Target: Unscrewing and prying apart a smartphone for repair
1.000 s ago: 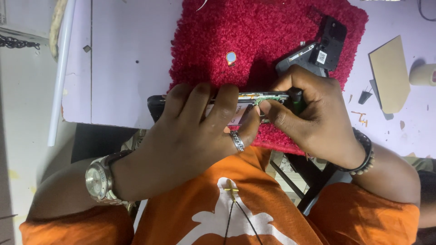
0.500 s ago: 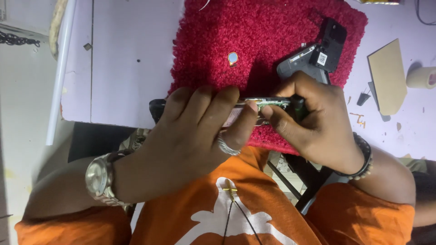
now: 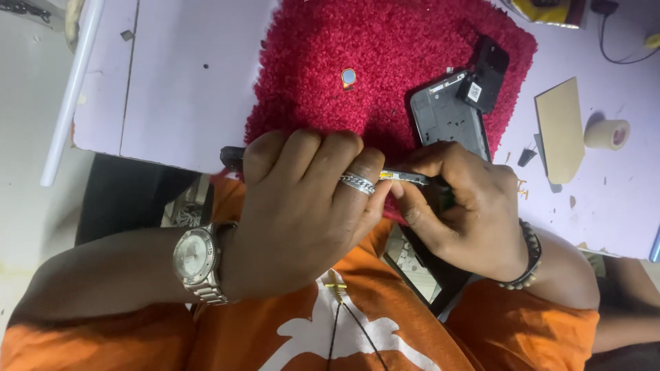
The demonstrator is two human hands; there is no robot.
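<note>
My left hand (image 3: pixel 295 206), with a ring and a wristwatch, wraps over a thin dark phone body (image 3: pixel 232 156) held edge-on at the near edge of a red shaggy mat (image 3: pixel 385 62). My right hand (image 3: pixel 467 206), wearing a bead bracelet, pinches the phone's other end, where a narrow metal strip (image 3: pixel 405 177) shows between the fingers. Most of the phone is hidden under both hands. A grey phone frame (image 3: pixel 450 117) lies on the mat just beyond my right hand.
A small gold-rimmed round part (image 3: pixel 348 77) lies on the mat. A black module (image 3: pixel 489 65) sits by the frame. On the lilac table (image 3: pixel 172 82) to the right are a tan card piece (image 3: pixel 560 127), a tape roll (image 3: pixel 608 134) and small scraps.
Both hands with the phone have shifted slightly nearer to me along the mat's edge. My left fingers now cover more of the phone.
</note>
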